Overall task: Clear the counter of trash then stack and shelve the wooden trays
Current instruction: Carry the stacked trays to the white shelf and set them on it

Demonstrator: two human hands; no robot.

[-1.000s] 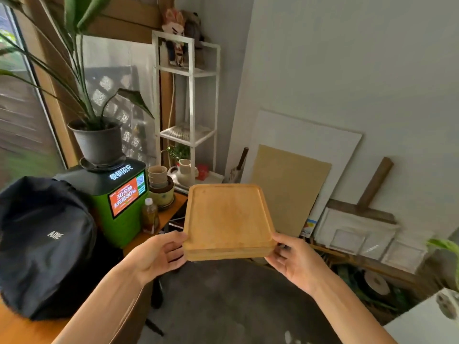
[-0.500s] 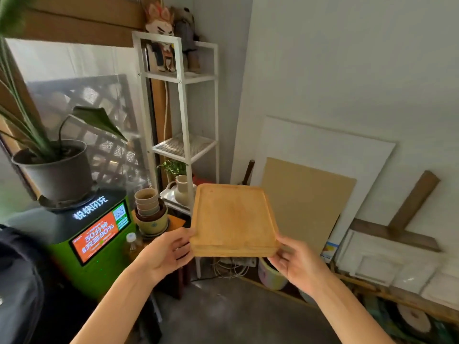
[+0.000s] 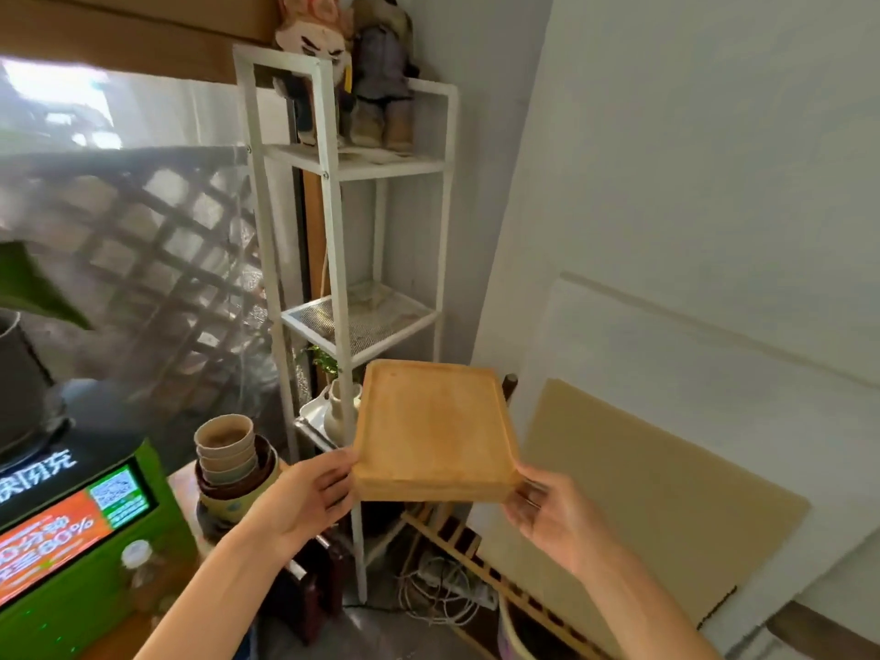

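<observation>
Stacked wooden trays [image 3: 434, 428] held level at near corners: left hand [image 3: 305, 500] and right hand [image 3: 555, 521], fingers clamped on edges. Far edge aimed at white rack's mesh shelf [image 3: 362, 316], likely for sliding in flat.

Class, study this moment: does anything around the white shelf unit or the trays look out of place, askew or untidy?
The wooden trays are held level in the left hand and right hand. One untidy spot: a loose tangle of white cable on the floor beside the white shelf unit.
</observation>
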